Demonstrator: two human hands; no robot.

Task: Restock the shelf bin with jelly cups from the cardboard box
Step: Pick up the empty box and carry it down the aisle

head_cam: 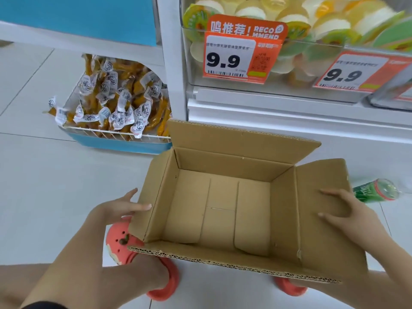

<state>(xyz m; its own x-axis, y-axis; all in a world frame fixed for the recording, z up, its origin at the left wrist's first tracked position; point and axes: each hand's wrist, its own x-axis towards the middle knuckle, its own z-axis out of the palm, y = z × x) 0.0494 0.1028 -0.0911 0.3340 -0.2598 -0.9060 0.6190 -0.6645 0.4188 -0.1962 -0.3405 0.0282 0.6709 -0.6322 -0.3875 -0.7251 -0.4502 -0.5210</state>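
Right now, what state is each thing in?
cardboard box: open, empty, flaps up
shelf bin: full of jelly cups
left hand: fingers straight on the left flap
right hand: flat on the right flap
green bottle: lying on the floor

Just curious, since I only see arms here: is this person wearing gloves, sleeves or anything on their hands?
No gloves. The left hand and right hand are bare, with no rings, watch or bracelet showing, and both forearms are uncovered. A sliver of dark fabric sits at the bottom left edge; what it belongs to is unclear.
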